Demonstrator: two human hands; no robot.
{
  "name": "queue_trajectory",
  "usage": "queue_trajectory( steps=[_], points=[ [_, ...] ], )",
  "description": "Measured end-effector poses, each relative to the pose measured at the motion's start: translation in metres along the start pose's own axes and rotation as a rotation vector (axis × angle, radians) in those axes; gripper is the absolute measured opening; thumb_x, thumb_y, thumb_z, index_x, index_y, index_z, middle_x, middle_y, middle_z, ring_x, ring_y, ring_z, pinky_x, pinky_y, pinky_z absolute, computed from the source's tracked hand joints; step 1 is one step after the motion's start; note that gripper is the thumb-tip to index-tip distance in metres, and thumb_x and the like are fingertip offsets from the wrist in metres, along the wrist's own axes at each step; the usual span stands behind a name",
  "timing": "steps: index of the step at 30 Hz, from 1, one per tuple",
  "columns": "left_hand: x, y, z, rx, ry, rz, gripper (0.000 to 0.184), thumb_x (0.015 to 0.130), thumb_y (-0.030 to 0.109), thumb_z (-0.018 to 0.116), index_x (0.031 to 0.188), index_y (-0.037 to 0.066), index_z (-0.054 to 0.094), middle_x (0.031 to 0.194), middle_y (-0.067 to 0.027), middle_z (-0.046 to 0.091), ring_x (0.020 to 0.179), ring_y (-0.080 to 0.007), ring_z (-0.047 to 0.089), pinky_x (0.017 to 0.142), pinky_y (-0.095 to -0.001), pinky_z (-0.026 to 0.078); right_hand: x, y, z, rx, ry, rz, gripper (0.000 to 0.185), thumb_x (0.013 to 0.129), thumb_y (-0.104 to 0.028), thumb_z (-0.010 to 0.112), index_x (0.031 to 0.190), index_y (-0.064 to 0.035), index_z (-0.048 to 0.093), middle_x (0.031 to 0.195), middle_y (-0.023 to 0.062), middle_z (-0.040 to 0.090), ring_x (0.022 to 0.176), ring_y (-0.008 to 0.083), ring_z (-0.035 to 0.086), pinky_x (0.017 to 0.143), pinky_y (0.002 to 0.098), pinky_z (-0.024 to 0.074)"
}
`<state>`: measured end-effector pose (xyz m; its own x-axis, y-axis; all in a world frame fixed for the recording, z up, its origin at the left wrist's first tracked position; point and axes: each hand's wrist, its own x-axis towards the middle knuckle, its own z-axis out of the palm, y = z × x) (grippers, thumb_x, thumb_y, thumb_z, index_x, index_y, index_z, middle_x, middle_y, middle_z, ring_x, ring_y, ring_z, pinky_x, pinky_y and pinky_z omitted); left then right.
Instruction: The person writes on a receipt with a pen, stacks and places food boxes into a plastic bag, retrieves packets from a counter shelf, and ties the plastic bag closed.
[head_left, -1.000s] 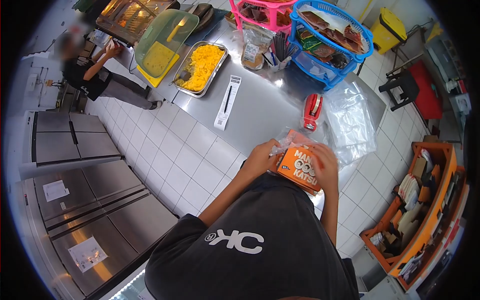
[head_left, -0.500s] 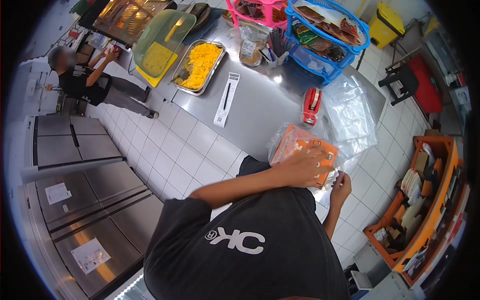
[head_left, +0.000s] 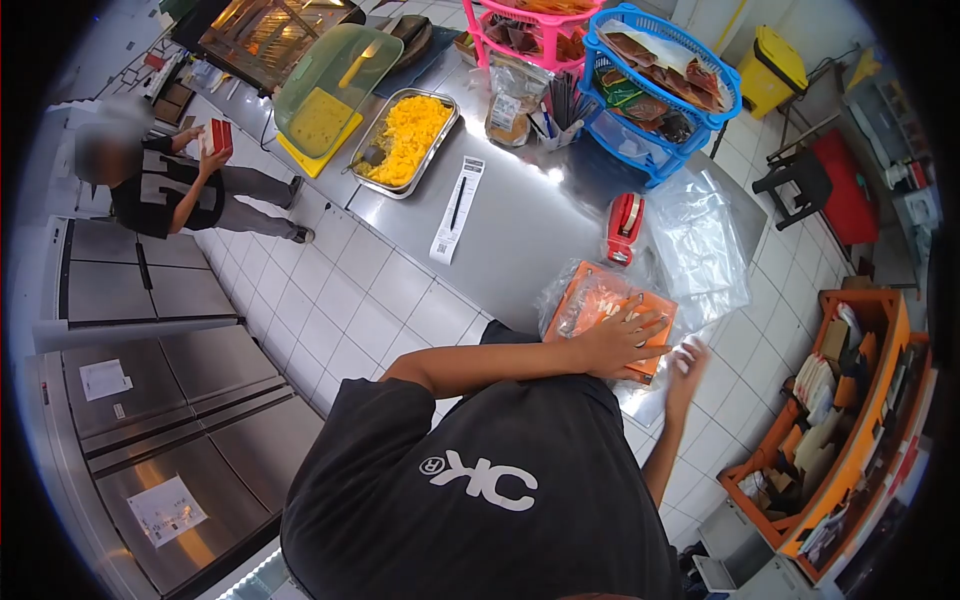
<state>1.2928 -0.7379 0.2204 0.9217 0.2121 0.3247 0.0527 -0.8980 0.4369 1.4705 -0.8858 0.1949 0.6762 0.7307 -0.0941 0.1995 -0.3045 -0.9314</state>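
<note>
Head view: the left hand [head_left: 622, 345] spreads open over the bagged orange box [head_left: 585, 298] on the steel table [head_left: 520, 225]; the right hand [head_left: 687, 364] blurs beside it, grip unclear. Across white floor tiles [head_left: 345, 280], a co-worker [head_left: 165, 190] holds a red-and-white box [head_left: 216, 137].

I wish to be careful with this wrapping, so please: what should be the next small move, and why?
Probably the left hand should slide gently left and smooth the clear plastic. This hand lies flat on the orange box, and the plastic looks crumpled over the box's left end. The right hand is blurred, so I cannot tell its grip.
</note>
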Motion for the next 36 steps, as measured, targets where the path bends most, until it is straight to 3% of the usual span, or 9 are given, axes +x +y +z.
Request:
queue_trajectory(
  steps=[2, 8, 10, 15, 21, 24, 29, 32, 36],
  points=[
    [-0.002, -0.002, 0.000, -0.005, -0.023, -0.002, 0.067, 0.090, 0.055, 0.063, 0.147, 0.024, 0.049, 0.155, -0.0156, 0.040, 0.147, -0.0333, 0.032, 0.121, -0.0647, 0.014, -0.007, 0.040, 0.013, -0.458, -0.099, -0.234, 0.036, 0.099, -0.011, 0.059, 0.133, -0.0024, 0.051, 0.130, 0.0163, 0.051, 0.113, 0.0280, 0.056, 0.096, 0.0384, 0.0471],
    [-0.005, -0.003, 0.004, 0.084, -0.060, -0.008, 0.078, 0.078, 0.043, 0.077, 0.149, 0.029, 0.046, 0.160, -0.0128, 0.035, 0.149, -0.0306, 0.030, 0.122, -0.0641, 0.014, 0.002, 0.036, -0.005, -0.327, -0.218, 0.061, 0.021, 0.101, -0.013, 0.054, 0.118, -0.0014, 0.060, 0.112, 0.0197, 0.061, 0.104, 0.0376, 0.062, 0.091, 0.0441, 0.0493],
    [-0.006, -0.002, 0.005, 0.074, -0.050, -0.008, 0.079, 0.077, 0.042, 0.078, 0.149, 0.030, 0.046, 0.160, -0.0123, 0.035, 0.149, -0.0299, 0.030, 0.122, -0.0639, 0.014, 0.002, 0.046, -0.025, -0.572, -0.497, 0.123, 0.018, 0.099, -0.009, 0.053, 0.113, -0.0028, 0.063, 0.105, 0.0220, 0.064, 0.096, 0.0405, 0.065, 0.086, 0.0467, 0.0510],
    [-0.007, 0.000, 0.005, 0.088, -0.060, -0.017, 0.081, 0.077, 0.043, 0.078, 0.150, 0.031, 0.045, 0.160, -0.0111, 0.036, 0.149, -0.0281, 0.030, 0.122, -0.0639, 0.013, 0.000, 0.014, -0.027, -0.916, -0.326, -0.112, 0.032, 0.076, 0.000, 0.060, 0.108, -0.0050, 0.065, 0.089, 0.0212, 0.064, 0.092, 0.0446, 0.063, 0.085, 0.0533, 0.0496],
    [0.001, 0.000, -0.006, -0.054, 0.036, -0.105, 0.072, 0.080, 0.043, 0.076, 0.146, 0.031, 0.051, 0.157, -0.0114, 0.039, 0.149, -0.0281, 0.029, 0.121, -0.0652, 0.014, 0.011, -0.005, -0.022, -0.477, -0.054, -0.175, 0.040, 0.075, 0.005, 0.064, 0.113, -0.0077, 0.064, 0.083, 0.0085, 0.061, 0.070, 0.0250, 0.056, 0.067, 0.0374, 0.0472],
    [0.004, 0.005, -0.008, 0.084, -0.104, -0.058, 0.062, 0.082, 0.042, 0.073, 0.141, 0.031, 0.055, 0.155, -0.0116, 0.040, 0.148, -0.0283, 0.031, 0.121, -0.0649, 0.013, 0.012, 0.004, 0.007, -0.572, 0.080, -0.146, 0.043, 0.077, -0.001, 0.069, 0.118, -0.0078, 0.062, 0.087, 0.0088, 0.059, 0.078, 0.0289, 0.059, 0.076, 0.0418, 0.0501],
    [0.053, 0.032, 0.011, 0.118, -0.129, -0.097, 0.038, 0.086, 0.039, 0.068, 0.115, 0.014, 0.071, 0.133, -0.0087, 0.058, 0.132, -0.0277, 0.047, 0.108, -0.0633, 0.032, 0.041, 0.046, -0.006, -0.399, -0.059, -0.077, 0.038, 0.079, -0.007, 0.076, 0.115, -0.0075, 0.063, 0.086, 0.0108, 0.065, 0.080, 0.0239, 0.064, 0.072, 0.0357, 0.0518],
    [0.106, 0.028, 0.082, 0.215, -0.619, 0.070, 0.031, 0.087, 0.037, 0.069, 0.104, 0.012, 0.074, 0.116, -0.0059, 0.066, 0.114, -0.0237, 0.059, 0.099, -0.0589, 0.039, 0.043, 0.011, -0.017, -0.385, 0.029, -0.037, 0.033, 0.079, -0.005, 0.074, 0.111, -0.0079, 0.065, 0.079, 0.0072, 0.064, 0.074, 0.0180, 0.063, 0.066, 0.0324, 0.0514],
    [0.161, 0.053, 0.114, 0.127, -0.714, 0.084, 0.030, 0.087, 0.037, 0.068, 0.103, 0.012, 0.074, 0.115, -0.0060, 0.066, 0.112, -0.0236, 0.060, 0.098, -0.0573, 0.040, 0.040, 0.012, -0.038, -0.401, 0.132, 0.000, 0.031, 0.080, -0.009, 0.074, 0.110, -0.0063, 0.065, 0.085, 0.0099, 0.066, 0.072, 0.0155, 0.063, 0.059, 0.0296, 0.0496]
  ],
)
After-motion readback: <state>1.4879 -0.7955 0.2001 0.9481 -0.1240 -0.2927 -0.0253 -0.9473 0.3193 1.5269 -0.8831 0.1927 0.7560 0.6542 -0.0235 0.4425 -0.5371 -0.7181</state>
